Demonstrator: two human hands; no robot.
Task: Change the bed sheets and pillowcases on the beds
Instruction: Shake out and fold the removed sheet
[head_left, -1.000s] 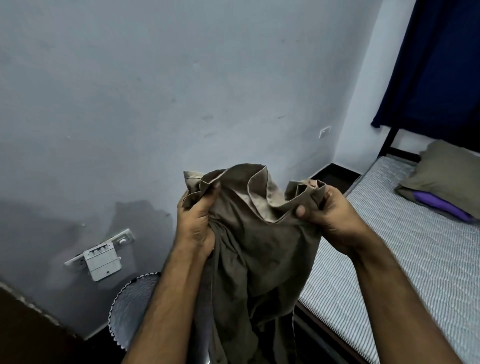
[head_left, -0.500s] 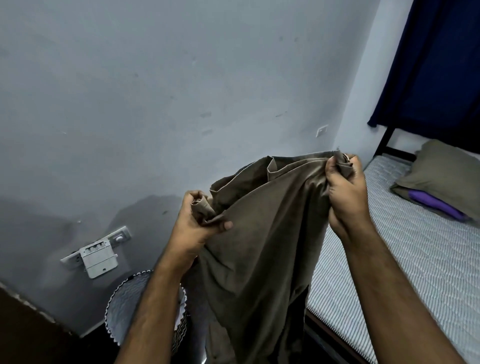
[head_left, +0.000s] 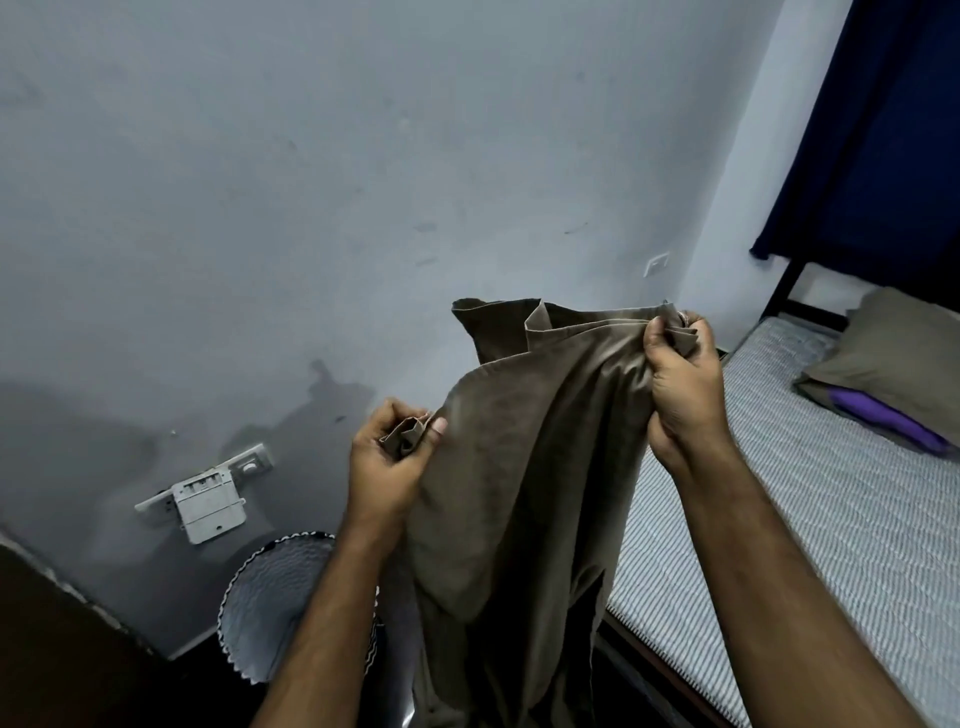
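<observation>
A grey-brown bed sheet (head_left: 524, 467) hangs bunched in front of me, its lower part dropping out of the frame. My left hand (head_left: 387, 467) grips a gathered corner of it, low and to the left. Higher on the right, my right hand (head_left: 683, 387) clutches another bunched part of the top edge. The bare striped mattress (head_left: 810, 519) lies to the right. At its far end rests a pillow (head_left: 898, 358) in a grey-brown case with a purple part (head_left: 883, 421) showing under it.
A pale wall fills the left and centre, with a switch box (head_left: 208, 504) low down and a small socket (head_left: 655, 264) further along. A round scalloped-edged object (head_left: 275, 592) stands on the dark floor below. A dark blue curtain (head_left: 878, 135) hangs behind the black bed frame (head_left: 779, 291).
My hands have drawn apart, the right rising up and rightward, the left sinking lower. The sheet's top edge has stretched out between them from a tight bunch.
</observation>
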